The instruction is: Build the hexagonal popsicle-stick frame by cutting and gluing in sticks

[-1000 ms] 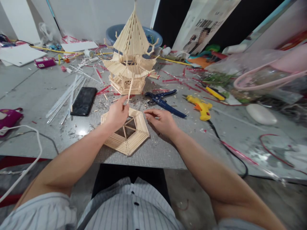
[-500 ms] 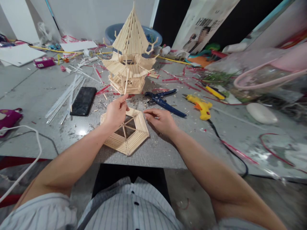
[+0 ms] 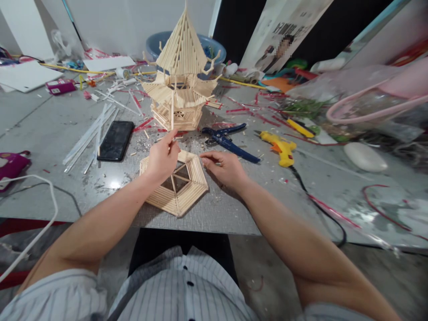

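Note:
My left hand [image 3: 162, 157] pinches a thin wooden stick [image 3: 172, 113] that stands nearly upright above a flat hexagonal frame of wooden sticks [image 3: 192, 178] lying near the table's front edge. My right hand [image 3: 224, 168] rests on the table at the frame's right corner, its fingers curled and touching the frame's edge; nothing shows in them. Behind the frame stands a tall pagoda model of wooden sticks [image 3: 180, 73].
Blue pliers [image 3: 227, 140] and a yellow glue gun [image 3: 279, 147] with a black cord lie to the right. A black phone [image 3: 116, 140] and loose white strips [image 3: 90, 136] lie to the left. A blue basin [image 3: 209, 47], red scraps and bags crowd the back.
The stick in my left hand has swung from leaning right to nearly upright and shifted a little left. My right hand has stayed put.

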The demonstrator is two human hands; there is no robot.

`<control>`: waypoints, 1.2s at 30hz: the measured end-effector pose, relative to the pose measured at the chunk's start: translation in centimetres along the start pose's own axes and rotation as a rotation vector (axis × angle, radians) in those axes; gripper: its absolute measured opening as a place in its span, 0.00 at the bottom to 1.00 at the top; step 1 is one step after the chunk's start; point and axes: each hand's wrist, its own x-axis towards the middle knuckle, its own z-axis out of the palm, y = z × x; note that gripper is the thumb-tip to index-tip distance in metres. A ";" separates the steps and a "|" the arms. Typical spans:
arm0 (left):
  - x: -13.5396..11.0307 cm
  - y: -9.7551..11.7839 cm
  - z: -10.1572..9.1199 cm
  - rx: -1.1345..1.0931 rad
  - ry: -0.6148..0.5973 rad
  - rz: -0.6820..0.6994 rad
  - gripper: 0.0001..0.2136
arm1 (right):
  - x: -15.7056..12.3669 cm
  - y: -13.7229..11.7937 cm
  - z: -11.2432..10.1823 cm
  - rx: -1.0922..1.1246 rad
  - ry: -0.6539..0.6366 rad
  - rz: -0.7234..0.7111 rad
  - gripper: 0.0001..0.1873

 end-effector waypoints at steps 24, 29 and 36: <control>-1.0 1.7 -0.5 0.370 -0.673 0.260 0.23 | 0.2 -0.5 -0.3 0.537 0.059 0.155 0.23; -0.9 1.3 -0.2 0.364 -0.609 0.206 0.22 | 0.2 -0.6 -0.3 0.530 0.103 0.126 0.20; -0.7 1.1 -0.2 0.388 -0.502 0.242 0.10 | 0.6 1.1 -0.4 0.255 0.238 0.131 0.14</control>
